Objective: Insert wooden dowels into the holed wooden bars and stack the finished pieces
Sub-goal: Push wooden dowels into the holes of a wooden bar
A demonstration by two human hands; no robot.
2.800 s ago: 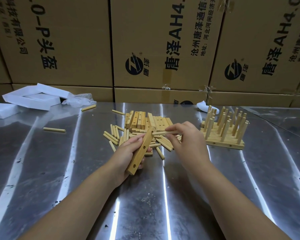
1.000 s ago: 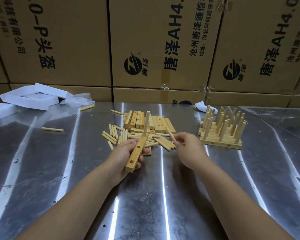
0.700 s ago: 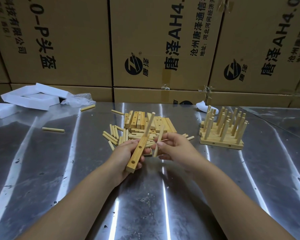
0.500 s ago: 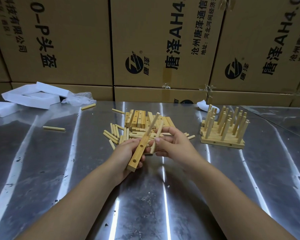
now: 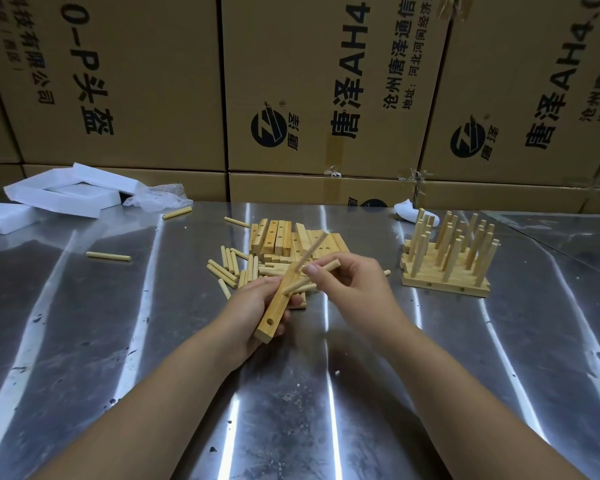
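Over the middle of the steel tabletop point(image 5: 291, 410): left hand point(image 5: 253, 306) clenched round a holed wooden bar point(image 5: 278, 304), near end tilted down toward the front edge with one open hole showing, far end bearing a seated dowel point(image 5: 313, 248), blurred. Right hand point(image 5: 355, 287) pinching a second dowel point(image 5: 294, 287) between thumb and fingers, lower tip laid against the bar's top face near its midpoint; whether in a hole or not, cannot tell.

Just behind the hands, a pile of holed bars point(image 5: 279, 237) lying side by side, with loose dowels point(image 5: 227, 268) scattered at its left and front. Toward the right edge, apart from the pile, a stack of finished pieces point(image 5: 445, 284), dowels upright. Stray dowels point(image 5: 108, 256) lying singly toward the back-left. At the back-left corner, white foam pieces point(image 5: 63, 197) and a crumpled clear plastic bag point(image 5: 158, 199).

Beyond the back edge, a wall of cardboard cartons point(image 5: 136, 46), print turned sideways: "头盔" and "有限公司" on the left one; "唐泽AH4", "沧州唐泽通信" and "地址:河北河间经济开" on the middle one, beside a round black logo; "唐泽AH4" again on the right one.
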